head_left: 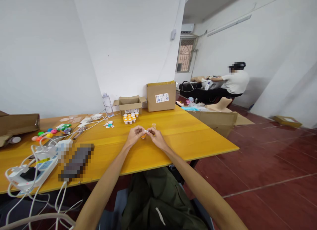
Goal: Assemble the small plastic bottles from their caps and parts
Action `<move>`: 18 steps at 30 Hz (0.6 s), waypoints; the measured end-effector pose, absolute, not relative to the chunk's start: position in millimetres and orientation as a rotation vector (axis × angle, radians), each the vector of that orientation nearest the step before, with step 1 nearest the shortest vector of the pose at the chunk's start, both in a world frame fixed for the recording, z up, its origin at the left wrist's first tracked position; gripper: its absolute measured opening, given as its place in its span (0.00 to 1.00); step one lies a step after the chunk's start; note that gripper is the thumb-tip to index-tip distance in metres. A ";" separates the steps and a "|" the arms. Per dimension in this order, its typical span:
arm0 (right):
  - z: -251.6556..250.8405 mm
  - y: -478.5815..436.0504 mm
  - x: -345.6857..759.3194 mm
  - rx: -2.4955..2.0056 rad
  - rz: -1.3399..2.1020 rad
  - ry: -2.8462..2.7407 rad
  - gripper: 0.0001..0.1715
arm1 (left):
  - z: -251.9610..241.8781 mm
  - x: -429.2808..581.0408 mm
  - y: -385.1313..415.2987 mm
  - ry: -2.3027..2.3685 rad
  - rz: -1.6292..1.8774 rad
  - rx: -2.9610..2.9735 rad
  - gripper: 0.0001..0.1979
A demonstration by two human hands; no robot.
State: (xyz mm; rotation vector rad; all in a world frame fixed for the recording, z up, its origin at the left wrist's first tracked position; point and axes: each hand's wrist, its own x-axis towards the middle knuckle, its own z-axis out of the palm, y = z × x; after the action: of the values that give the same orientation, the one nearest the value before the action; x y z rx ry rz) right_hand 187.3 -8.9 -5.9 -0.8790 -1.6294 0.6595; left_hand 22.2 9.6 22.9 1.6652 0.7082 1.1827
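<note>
Open carton (123,108) on table (198,131), wall (131,55) behind it. Just right of carton: another box (160,106). Just left: bottle (107,105). Directly before carton: clustered jars (129,118). Well left of carton: balls (50,135), power strip (47,169). Far right of carton, over past table: seated person (237,83).

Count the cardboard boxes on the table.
3: a cropped box at the left edge, a small open box behind the clustered containers, a larger box to its right.

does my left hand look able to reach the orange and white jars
Probably yes: the jars stand just beyond your left hand on the table, with nothing visible between, though it seems busy with a small white piece.
</note>
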 end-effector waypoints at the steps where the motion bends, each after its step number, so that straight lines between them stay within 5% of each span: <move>1: -6.5 -8.4 187.4 -0.882 0.649 -1.636 0.10 | 22.5 22.1 9.9 0.709 1.182 1.666 0.18; 18: -6.9 -10.5 187.5 -0.893 0.552 -1.685 0.07 | 22.5 23.3 9.3 0.715 1.184 1.645 0.17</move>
State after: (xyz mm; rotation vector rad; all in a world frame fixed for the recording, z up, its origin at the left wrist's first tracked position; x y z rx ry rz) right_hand 187.5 -10.5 -6.9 -0.8934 -1.6853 0.5520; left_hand 23.3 9.3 22.5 1.6453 0.7155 1.1841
